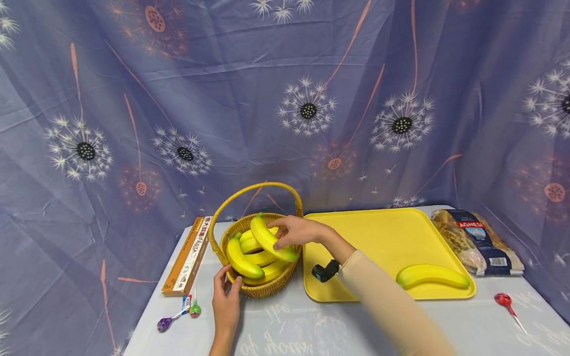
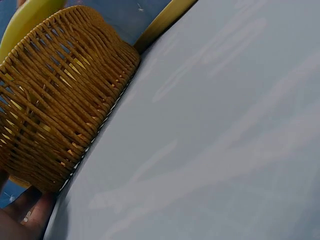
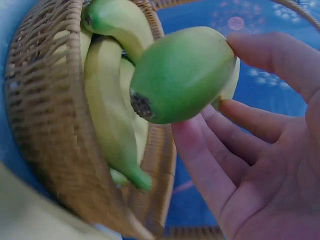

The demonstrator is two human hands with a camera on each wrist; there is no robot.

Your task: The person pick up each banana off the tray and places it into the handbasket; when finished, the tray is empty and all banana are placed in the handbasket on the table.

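A wicker basket (image 1: pixel 278 285) with a tall arched handle holds several yellow bananas (image 1: pixel 240 259). Over its right side, my right hand (image 1: pixel 303 231) pinches one banana (image 1: pixel 262 235) between thumb and fingers. In the right wrist view, that banana's green, dark-tipped end (image 3: pixel 175 75) points at the camera, above the wicker rim. My left hand (image 1: pixel 227 296) grips the basket at its front left, thumb near the rim. The left wrist view shows the woven wall (image 2: pixel 75 95) up close, with fingers (image 2: pixel 37 212) against its lower edge.
Right of the basket lies a yellow tray (image 1: pixel 356 232) bearing a single banana (image 1: pixel 432 276). An Agnesi pasta bag (image 1: pixel 478 242) sits beyond it, with a red lollipop (image 1: pixel 503 299) in front. At left are a long pasta box (image 1: pixel 187 257) and purple (image 1: pixel 165 324) and green (image 1: pixel 195 310) lollipops.
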